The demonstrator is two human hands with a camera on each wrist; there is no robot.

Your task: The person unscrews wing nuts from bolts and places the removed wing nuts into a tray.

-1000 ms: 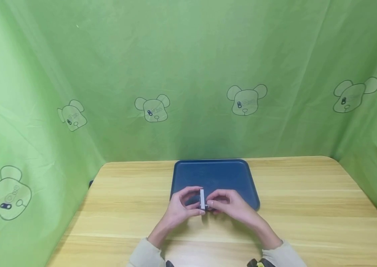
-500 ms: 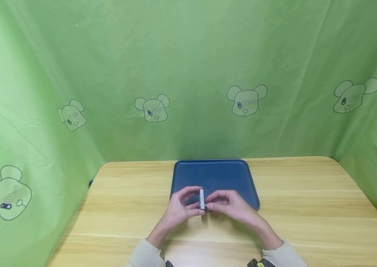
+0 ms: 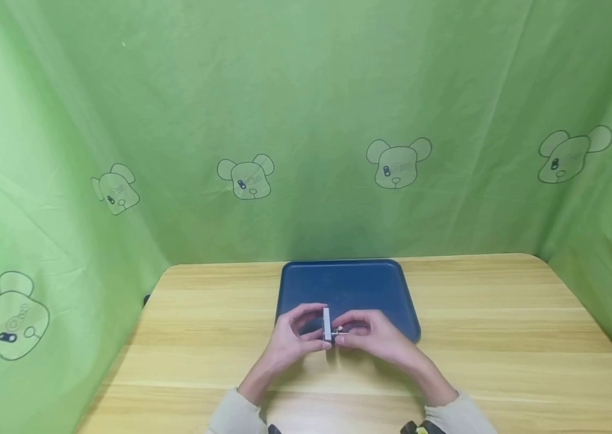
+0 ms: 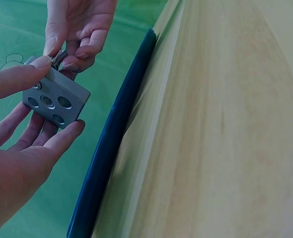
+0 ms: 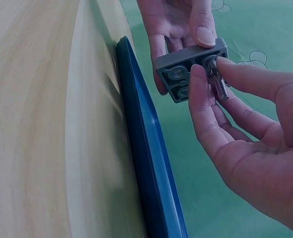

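Note:
A grey block [image 4: 52, 87] with several round holes stands on edge between my hands above the tray's near side. My left hand [image 3: 291, 337] grips it by its edges, thumb on one side and fingers on the other. From the block's recessed side [image 5: 172, 63] sticks out a threaded metal bolt [image 5: 220, 88]. The thumb and index fingertip of my right hand [image 3: 379, 333] lie on either side of the bolt close to the block, pinching it. In the head view, a thin shiny length of the bolt [image 3: 343, 333] shows between these fingers.
A dark blue tray [image 3: 346, 283] lies on the light wooden table [image 3: 479, 313], at its far edge. Green curtains [image 3: 306, 108] with printed bear heads hang behind and at both sides.
My right fingers have shifted around the bolt, and more of it shows between them now. The left hand and the block stay almost in place.

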